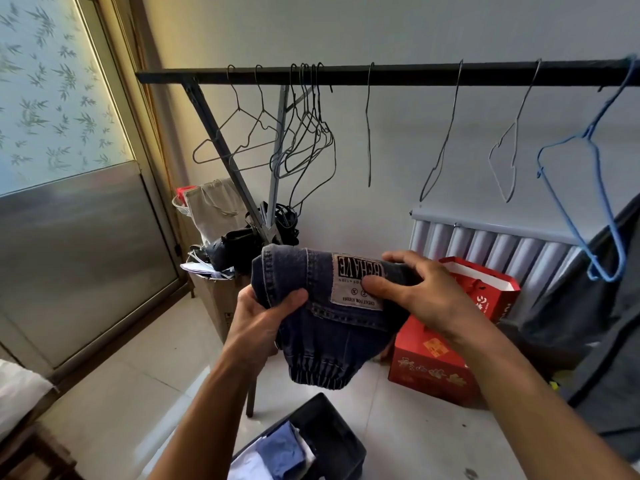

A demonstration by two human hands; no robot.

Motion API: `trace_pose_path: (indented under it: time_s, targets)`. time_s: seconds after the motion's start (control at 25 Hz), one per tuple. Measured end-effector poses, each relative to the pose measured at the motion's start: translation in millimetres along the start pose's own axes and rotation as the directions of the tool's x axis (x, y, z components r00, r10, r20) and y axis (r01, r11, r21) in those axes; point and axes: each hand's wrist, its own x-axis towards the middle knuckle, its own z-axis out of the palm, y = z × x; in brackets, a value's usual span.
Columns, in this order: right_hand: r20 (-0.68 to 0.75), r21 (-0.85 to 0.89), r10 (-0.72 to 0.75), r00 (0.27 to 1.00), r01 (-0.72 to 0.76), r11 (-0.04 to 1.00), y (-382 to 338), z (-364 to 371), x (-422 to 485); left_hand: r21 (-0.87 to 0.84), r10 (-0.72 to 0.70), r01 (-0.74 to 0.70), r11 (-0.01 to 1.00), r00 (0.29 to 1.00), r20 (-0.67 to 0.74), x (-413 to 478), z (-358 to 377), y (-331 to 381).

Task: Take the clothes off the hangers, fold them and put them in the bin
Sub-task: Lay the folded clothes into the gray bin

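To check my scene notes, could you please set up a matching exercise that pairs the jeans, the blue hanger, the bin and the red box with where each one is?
Things:
1. jeans
2. blue hanger
3. bin
4. red box

Places:
A. on the floor in front of the radiator
B. gripped by the left hand and the right hand
C. hooked on the rail, far right
D. low in front, holding folded clothes

Pairs: 1-B, 2-C, 3-D, 4-A
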Motion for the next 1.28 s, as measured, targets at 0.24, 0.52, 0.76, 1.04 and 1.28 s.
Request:
trace_pose_path:
  time_s: [0.24,0.52,0.76,1.04,1.28]
  targets:
    - [0.308,-0.506,-0.238,0.921,0.371,0.779,-30.1,4.4,4.9,0.06,-0.021,0.013,0.998,0.991,0.129,7.2,3.3,13.7]
    - [0.045,-0.435,-0.307,0.951,0.296,0.851,-13.3,35.4,17.8,0.439,0.029,0.151,0.886,0.926,-0.376,9.4,9.7,6.8]
    - [0.011,-0.645,-0.562,0.827,0.435,0.628,-15.8,90.0,8.2,-0.091,-0.491,0.483,0.871,0.845,-0.212,5.6,32.3,-13.7]
    - [0.181,-0.565,-0.558,0.81,0.55,0.615,-19.8,135.7,-2.4,-0.444,-0.529,0.404,0.8,0.825,-0.202,7.2,-13.2,-19.3]
    - [-0.133,-0.388,-0.305,0.943,0.234,0.892,-25.8,138.3,55.5,-0.435,-0.543,0.418,0.798,0.812,-0.215,0.7,-57.3,-12.4]
